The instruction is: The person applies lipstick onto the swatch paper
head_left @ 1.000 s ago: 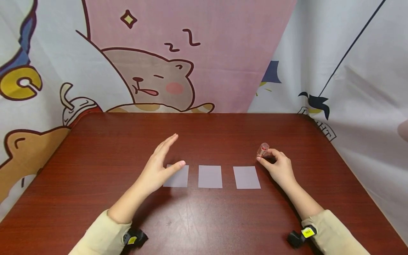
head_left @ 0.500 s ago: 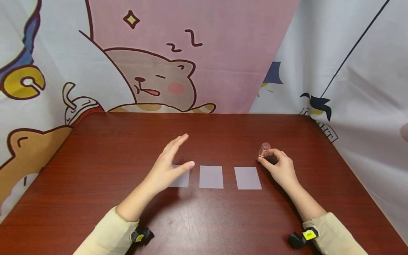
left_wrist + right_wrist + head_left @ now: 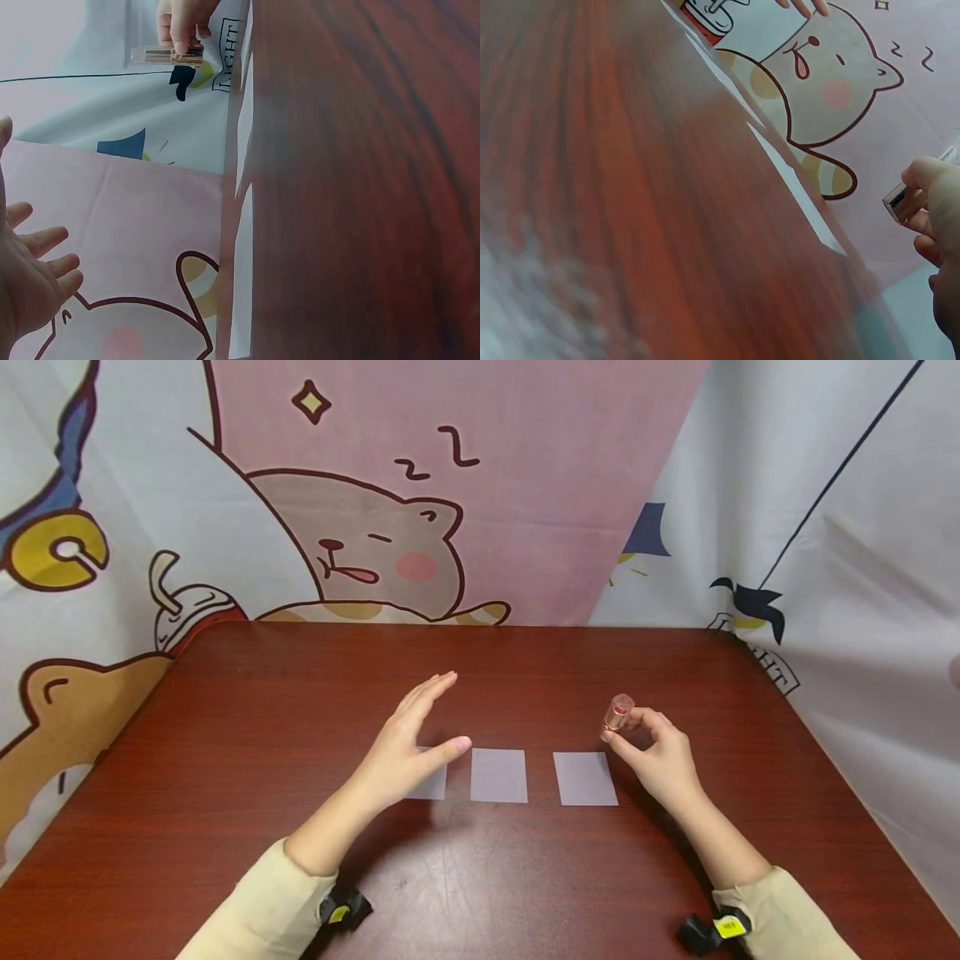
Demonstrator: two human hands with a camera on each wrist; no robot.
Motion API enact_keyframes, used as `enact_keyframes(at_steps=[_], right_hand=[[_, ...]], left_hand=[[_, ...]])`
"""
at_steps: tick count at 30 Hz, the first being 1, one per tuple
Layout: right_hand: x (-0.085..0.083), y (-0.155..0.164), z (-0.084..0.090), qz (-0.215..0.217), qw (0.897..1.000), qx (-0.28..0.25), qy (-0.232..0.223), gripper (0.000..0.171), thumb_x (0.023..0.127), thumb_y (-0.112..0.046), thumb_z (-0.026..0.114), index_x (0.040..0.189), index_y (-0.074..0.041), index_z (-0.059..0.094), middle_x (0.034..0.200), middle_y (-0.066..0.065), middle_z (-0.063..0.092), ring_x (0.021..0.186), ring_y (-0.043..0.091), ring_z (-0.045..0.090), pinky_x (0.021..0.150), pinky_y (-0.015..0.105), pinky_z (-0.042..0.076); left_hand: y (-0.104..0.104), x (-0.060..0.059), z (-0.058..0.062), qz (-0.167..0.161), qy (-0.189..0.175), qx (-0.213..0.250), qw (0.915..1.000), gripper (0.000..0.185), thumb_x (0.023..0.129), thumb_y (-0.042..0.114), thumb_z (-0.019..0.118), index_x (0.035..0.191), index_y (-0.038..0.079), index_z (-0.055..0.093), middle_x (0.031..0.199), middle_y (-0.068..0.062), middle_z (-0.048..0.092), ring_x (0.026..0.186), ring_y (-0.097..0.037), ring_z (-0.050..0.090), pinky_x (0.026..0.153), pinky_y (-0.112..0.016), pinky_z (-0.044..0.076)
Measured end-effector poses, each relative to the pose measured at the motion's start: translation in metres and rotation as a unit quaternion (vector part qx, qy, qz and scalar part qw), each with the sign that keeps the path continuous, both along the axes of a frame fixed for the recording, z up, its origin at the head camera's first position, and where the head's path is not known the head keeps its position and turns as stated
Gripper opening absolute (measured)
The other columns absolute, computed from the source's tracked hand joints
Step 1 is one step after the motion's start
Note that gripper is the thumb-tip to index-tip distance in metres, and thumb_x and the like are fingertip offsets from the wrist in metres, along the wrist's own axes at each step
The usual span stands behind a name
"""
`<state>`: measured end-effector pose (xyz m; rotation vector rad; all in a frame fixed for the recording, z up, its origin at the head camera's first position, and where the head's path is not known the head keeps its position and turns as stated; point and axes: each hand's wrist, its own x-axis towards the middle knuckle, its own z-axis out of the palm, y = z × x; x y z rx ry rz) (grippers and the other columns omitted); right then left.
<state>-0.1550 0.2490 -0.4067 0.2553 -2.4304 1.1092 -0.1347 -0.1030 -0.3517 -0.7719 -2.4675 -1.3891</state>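
Note:
My right hand (image 3: 622,728) pinches a small clear tube with a red core (image 3: 619,711) between thumb and fingers, just above the table behind the right-hand card (image 3: 586,778). The tube (image 3: 895,202) also shows in the right wrist view at my fingertips (image 3: 928,178). My left hand (image 3: 429,723) is held edge-up with straight fingers over the left card (image 3: 431,785), covering part of it. The middle card (image 3: 498,775) lies uncovered between the two hands. In the left wrist view my left fingers (image 3: 36,264) are spread and empty, and the tube (image 3: 166,54) appears far off.
The three pale cards lie in a row on a dark red wooden table (image 3: 225,735). A cartoon-printed cloth (image 3: 360,527) hangs behind and along both sides of the table. Black wrist cameras (image 3: 343,910) sit at my cuffs.
My left hand has drifted to the right, over more of the left card and nearer the middle one. My right hand keeps the tube in almost the same place.

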Motion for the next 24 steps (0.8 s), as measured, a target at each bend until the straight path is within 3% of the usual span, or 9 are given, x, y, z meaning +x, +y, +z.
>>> enact_keyframes(at_steps=[6, 11, 15, 21, 24], right_hand=[[0.007, -0.011, 0.006, 0.025, 0.999, -0.02, 0.009, 0.025, 0.075, 0.0, 0.079, 0.095, -0.005, 0.065, 0.084, 0.007, 0.062, 0.08, 0.022, 0.054, 0.065, 0.027, 0.04], [0.013, -0.021, 0.014, 0.048, 0.998, -0.029, 0.034, 0.026, 0.074, 0.006, 0.076, 0.096, -0.001, 0.063, 0.083, 0.012, 0.06, 0.08, 0.014, 0.053, 0.067, 0.024, 0.038], [0.019, -0.028, 0.019, 0.064, 0.996, -0.03, 0.051, 0.028, 0.073, 0.008, 0.076, 0.096, -0.001, 0.064, 0.083, 0.008, 0.06, 0.08, 0.009, 0.053, 0.069, 0.02, 0.038], [0.025, -0.033, 0.024, 0.088, 0.992, -0.026, 0.088, 0.033, 0.069, 0.01, 0.078, 0.096, -0.003, 0.065, 0.082, 0.006, 0.06, 0.078, 0.016, 0.053, 0.07, 0.023, 0.039], [0.028, -0.036, 0.028, 0.097, 0.99, -0.025, 0.102, 0.035, 0.067, 0.013, 0.078, 0.096, -0.001, 0.065, 0.082, 0.004, 0.059, 0.078, 0.012, 0.053, 0.071, 0.02, 0.039]], left_hand=[[0.0, 0.0, 0.002, 0.0, 0.005, 0.005, 1.0, 0.071, 0.086, 0.029, 0.071, 0.148, 0.022, 0.037, 0.151, 0.001, 0.034, 0.139, -0.014, 0.025, 0.107, -0.054, 0.024], [0.001, 0.001, 0.005, -0.005, 0.019, 0.018, 0.9996, 0.07, 0.086, 0.027, 0.071, 0.148, 0.022, 0.037, 0.15, -0.001, 0.035, 0.138, -0.014, 0.027, 0.106, -0.053, 0.026], [0.005, 0.002, 0.01, -0.013, 0.026, 0.028, 0.9992, 0.069, 0.087, 0.025, 0.07, 0.148, 0.022, 0.038, 0.15, 0.0, 0.035, 0.138, -0.014, 0.028, 0.106, -0.052, 0.027], [0.011, 0.003, 0.017, -0.022, 0.033, 0.039, 0.9984, 0.068, 0.087, 0.024, 0.07, 0.147, 0.022, 0.039, 0.15, 0.002, 0.035, 0.138, -0.014, 0.028, 0.107, -0.051, 0.027], [0.014, 0.004, 0.019, -0.027, 0.03, 0.042, 0.9983, 0.067, 0.087, 0.023, 0.07, 0.147, 0.021, 0.039, 0.15, 0.001, 0.035, 0.138, -0.014, 0.028, 0.107, -0.052, 0.027]])
